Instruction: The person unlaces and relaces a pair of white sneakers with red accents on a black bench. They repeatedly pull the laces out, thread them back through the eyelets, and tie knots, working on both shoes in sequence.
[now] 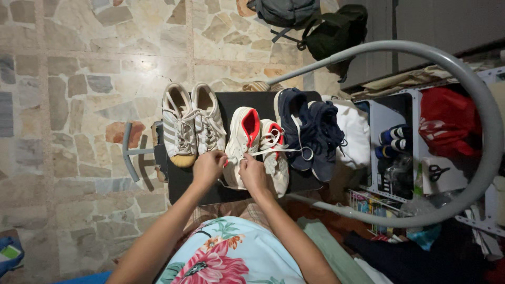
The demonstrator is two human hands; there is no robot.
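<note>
Closest to me is my flowered shirt, and from it both forearms go forward and come near each other over the dark table. My left hand and my right hand are side by side at the near end of the white and red shoe. Both are curled with the fingers bent down on it; how firmly they grip it I cannot tell, because the backs of the hands hide the fingertips. This shoe lies in the middle of the table, toe toward me, its partner touching on the right. Left of it stands the white striped pair, right the dark blue pair. Shoes fill the table to both edges. Beyond is stone floor, wide and open on the left, while a grey curved tube and shelves close the right side.
</note>
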